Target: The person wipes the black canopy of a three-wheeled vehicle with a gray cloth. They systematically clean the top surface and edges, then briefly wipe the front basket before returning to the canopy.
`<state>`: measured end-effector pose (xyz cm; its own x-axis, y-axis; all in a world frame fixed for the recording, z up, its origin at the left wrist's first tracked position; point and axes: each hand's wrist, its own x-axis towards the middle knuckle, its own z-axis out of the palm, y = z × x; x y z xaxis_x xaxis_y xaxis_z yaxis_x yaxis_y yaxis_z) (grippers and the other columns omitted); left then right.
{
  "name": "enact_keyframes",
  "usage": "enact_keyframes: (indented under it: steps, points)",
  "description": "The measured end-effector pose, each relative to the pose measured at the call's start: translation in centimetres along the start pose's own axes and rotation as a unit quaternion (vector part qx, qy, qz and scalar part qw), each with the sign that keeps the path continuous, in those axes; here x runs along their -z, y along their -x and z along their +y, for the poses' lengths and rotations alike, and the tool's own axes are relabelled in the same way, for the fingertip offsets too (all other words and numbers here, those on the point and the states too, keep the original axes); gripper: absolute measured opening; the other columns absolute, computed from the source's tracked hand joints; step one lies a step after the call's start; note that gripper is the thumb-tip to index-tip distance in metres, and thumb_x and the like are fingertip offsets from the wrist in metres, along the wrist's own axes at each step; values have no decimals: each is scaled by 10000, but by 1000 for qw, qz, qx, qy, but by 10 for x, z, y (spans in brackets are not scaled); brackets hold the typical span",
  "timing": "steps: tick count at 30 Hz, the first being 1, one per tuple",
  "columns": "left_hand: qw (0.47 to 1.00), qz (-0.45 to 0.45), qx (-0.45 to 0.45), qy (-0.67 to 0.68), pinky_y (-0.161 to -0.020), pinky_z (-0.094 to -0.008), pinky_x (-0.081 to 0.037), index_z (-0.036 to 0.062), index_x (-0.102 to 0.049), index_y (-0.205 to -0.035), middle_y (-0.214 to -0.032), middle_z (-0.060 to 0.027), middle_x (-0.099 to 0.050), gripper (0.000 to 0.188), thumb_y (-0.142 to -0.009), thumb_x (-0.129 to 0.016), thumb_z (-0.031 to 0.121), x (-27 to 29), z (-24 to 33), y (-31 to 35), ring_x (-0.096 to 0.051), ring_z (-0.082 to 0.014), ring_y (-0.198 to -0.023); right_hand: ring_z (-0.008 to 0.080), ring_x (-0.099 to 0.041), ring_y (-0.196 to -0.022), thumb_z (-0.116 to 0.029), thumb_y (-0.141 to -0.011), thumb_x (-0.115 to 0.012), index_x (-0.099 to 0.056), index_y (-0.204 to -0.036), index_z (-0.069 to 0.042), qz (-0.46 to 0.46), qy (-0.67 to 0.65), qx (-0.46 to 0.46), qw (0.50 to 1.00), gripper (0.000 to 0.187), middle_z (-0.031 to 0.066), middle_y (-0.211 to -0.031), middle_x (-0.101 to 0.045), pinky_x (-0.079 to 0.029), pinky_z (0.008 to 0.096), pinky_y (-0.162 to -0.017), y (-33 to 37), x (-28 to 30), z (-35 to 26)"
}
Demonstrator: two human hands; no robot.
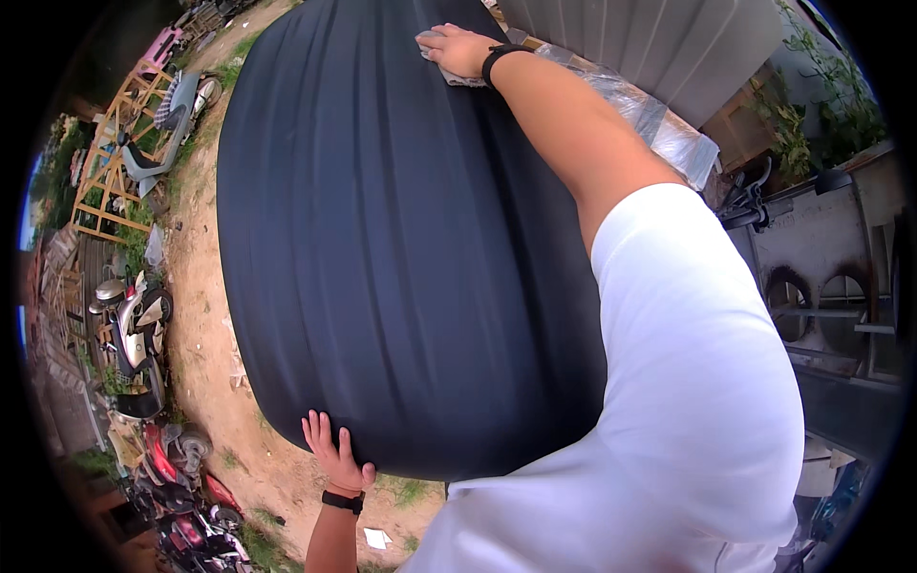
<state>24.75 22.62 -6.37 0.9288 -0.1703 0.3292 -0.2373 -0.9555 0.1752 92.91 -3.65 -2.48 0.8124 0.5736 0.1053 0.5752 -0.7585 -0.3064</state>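
A large dark blue-black panel (401,239) with long raised ribs fills the middle of the view. Near its far edge my right hand (458,52) presses a grey cloth (464,80) against the surface, and bits of the cloth show around the fingers and palm. My left hand (336,456) rests on the panel's near left edge with the fingers stretched out and apart, holding nothing. A dark band (342,500) circles the left wrist, and another dark band (497,61) is on the right wrist.
Dirt ground (196,248) runs along the left. Beyond it stand a grey scooter (158,143), a white motorcycle (132,329), red motorbikes (181,468) and a wooden frame (105,181). At right lie plastic-wrapped material (630,105), a grey corrugated sheet (640,38) and a metal structure (812,253).
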Motion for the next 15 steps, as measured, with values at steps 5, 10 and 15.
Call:
enact_keyframes:
  steps: [5, 10, 15]
  points:
    - [1000, 7, -5, -4, -1219, -719, -229, 133, -343, -1651, -1643, -304, -361, 767, -1054, -322, 615, -4, -2, -6, -344, -549, -1511, 375, -197, -1620, -479, -1094, -393, -289, -1685, -271, -9, 15, -118, 993, 635, 126, -1753, -241, -238, 531, -1297, 7, -16, 15]
    - [999, 38, -10, -7, -1218, -704, -249, 145, -395, -1617, -1626, -272, -398, 713, -1071, -312, 595, -9, 2, -13, -359, -516, -1514, 413, -197, -1612, -486, -1108, -371, -249, -1698, -216, -27, 34, -135, 990, 660, 196, -1743, -216, -224, 517, -1306, 91, -10, 17]
    - [998, 59, -14, -27, -1255, -634, -228, 85, -445, -1589, -1643, -250, -392, 710, -1063, -346, 551, -6, 4, -7, -349, -467, -1537, 434, -278, -1575, -466, -1126, -344, -238, -1694, -175, -106, 49, -144, 983, 646, 223, -1724, -233, -280, 504, -1282, 242, 48, -63]
